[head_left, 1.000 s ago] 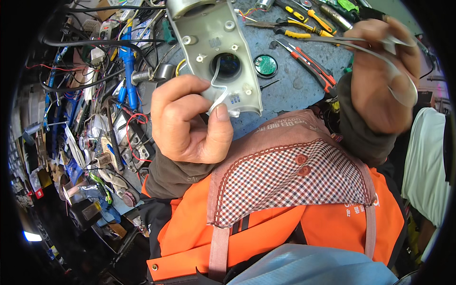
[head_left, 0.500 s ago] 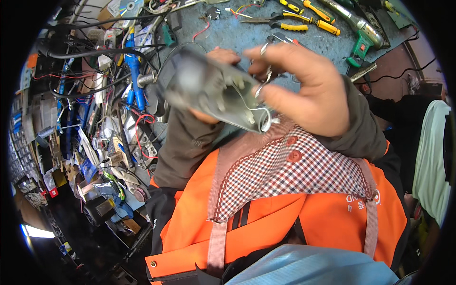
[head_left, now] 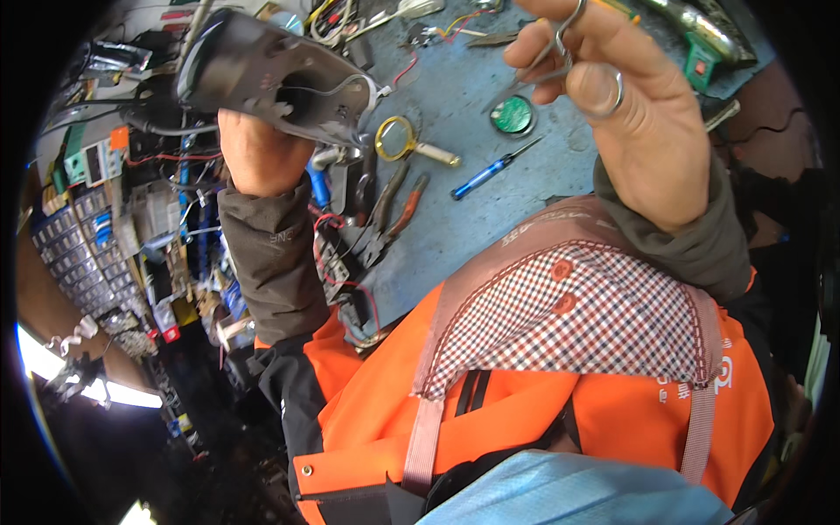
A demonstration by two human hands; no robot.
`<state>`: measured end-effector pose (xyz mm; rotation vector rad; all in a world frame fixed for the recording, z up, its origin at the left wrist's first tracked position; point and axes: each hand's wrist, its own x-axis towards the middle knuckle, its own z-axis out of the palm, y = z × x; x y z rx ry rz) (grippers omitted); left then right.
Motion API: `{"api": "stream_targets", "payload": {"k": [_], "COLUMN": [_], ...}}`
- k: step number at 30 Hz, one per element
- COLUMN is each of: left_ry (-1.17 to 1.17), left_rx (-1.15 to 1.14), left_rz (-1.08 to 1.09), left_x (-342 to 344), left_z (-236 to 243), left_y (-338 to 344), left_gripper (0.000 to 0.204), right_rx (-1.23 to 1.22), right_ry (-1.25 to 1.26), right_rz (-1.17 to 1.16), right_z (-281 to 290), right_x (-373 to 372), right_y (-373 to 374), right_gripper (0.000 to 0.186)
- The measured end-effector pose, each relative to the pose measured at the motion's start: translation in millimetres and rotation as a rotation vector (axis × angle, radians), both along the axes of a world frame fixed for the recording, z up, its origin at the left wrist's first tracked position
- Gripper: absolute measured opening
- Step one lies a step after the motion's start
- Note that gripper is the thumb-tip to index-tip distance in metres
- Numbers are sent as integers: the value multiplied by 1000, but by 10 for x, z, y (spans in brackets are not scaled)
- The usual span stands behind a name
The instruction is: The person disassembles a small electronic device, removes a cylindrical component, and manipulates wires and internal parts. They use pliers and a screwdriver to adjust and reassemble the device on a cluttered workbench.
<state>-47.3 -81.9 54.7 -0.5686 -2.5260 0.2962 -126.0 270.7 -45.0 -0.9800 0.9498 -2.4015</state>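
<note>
At the upper left my left hand point(head_left: 262, 150) grips a dark, hollow plastic housing point(head_left: 249, 74) from beneath. A thin pale wire point(head_left: 337, 86) runs over the housing's inner side to its right end. My right hand point(head_left: 643, 114), raised at the upper right, has its thumb and a finger through the rings of a slim metal scissor-handled tool point(head_left: 561, 44). Whether this is scissors or forceps I cannot tell. Its thin end points left, apart from the housing, above a round tin with green contents point(head_left: 512, 115). Most of my left fingers are hidden behind the housing.
On the blue-grey bench point(head_left: 420, 262) lie a gold-rimmed magnifying glass point(head_left: 395, 138), a blue screwdriver point(head_left: 486, 175) and red-handled pliers point(head_left: 408, 206). A green-handled tool point(head_left: 700, 63) lies at the far right. Cables and small-drawer racks point(head_left: 83, 249) crowd the left.
The housing has moved up and left with my left hand. My right hand has drawn away from it, up and right, keeping the metal tool. More of the bench shows between them.
</note>
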Motion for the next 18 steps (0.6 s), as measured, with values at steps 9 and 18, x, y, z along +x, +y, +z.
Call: {"api": "stream_targets", "payload": {"k": [9, 18], "left_ry": [-197, -464], "left_rx": [1560, 2016], "left_rz": [-553, -689], "left_x": [-28, 18], "left_z": [351, 419], "left_y": [-528, -246], "left_gripper": [63, 59], "right_rx": [-383, -607], "right_ry": [127, 225], "right_rz": [156, 42], "right_z": [503, 721], "right_x": [59, 57], "right_y": [-594, -1200], "right_gripper": [68, 71]}}
